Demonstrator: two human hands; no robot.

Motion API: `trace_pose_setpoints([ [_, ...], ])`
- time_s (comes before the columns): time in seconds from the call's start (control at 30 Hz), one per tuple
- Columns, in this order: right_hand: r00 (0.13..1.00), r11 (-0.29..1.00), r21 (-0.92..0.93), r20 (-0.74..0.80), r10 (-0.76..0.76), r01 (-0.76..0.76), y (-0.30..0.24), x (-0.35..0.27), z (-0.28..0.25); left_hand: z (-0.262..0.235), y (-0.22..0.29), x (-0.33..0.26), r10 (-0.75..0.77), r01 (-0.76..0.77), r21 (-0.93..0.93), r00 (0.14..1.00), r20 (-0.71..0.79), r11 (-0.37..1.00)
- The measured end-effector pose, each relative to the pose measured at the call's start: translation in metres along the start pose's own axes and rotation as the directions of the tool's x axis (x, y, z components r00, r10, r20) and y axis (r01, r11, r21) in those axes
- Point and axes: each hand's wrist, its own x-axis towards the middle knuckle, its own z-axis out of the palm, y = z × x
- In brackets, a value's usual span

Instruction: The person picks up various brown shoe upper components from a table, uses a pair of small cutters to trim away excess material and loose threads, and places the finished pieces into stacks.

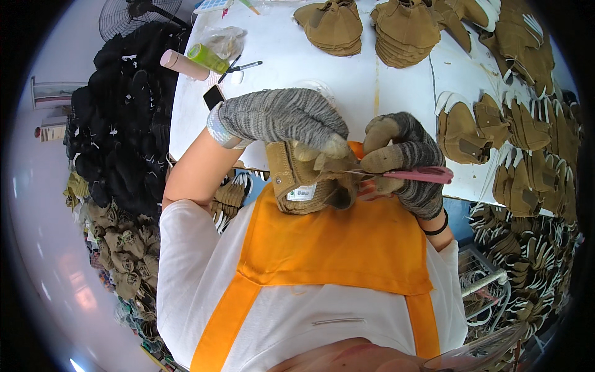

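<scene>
White bench (347,87) up top, stacks of tan shoe uppers (406,28) spread across it, black pieces (124,118) heaped at the left. Left hand (282,118), gloved, grip closed over a tan shoe upper (304,180) held at the orange apron (334,245). Right hand (406,161), grip wrapped round pink-handled scissors (415,175), blades touching the upper.
</scene>
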Motion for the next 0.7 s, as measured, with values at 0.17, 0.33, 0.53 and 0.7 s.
trace_pose_setpoints([
  [0.17, 0.996, 0.957, -0.281, 0.068, -0.052, 0.069, -0.018, 0.005, 0.003, 0.005, -0.015, -0.004, 0.231, -0.226, 0.091, 0.972, -0.051, 0.97],
  [0.33, 0.987, 0.906, -0.401, 0.134, -0.088, 0.136, -0.021, 0.005, 0.004, 0.005, 0.009, -0.004, -0.067, 0.074, 0.116, 0.996, -0.062, 0.991],
  [0.53, 0.99, 0.922, -0.366, 0.096, -0.099, 0.127, -0.015, 0.005, 0.0, 0.005, -0.01, -0.011, 0.132, -0.107, 0.19, 0.983, -0.124, 0.976],
  [0.7, 0.862, 0.961, -0.13, -0.483, 0.153, -0.243, 0.059, -0.021, -0.022, -0.002, -0.022, -0.014, -0.045, 0.069, 0.056, 0.936, -0.349, 0.996],
])
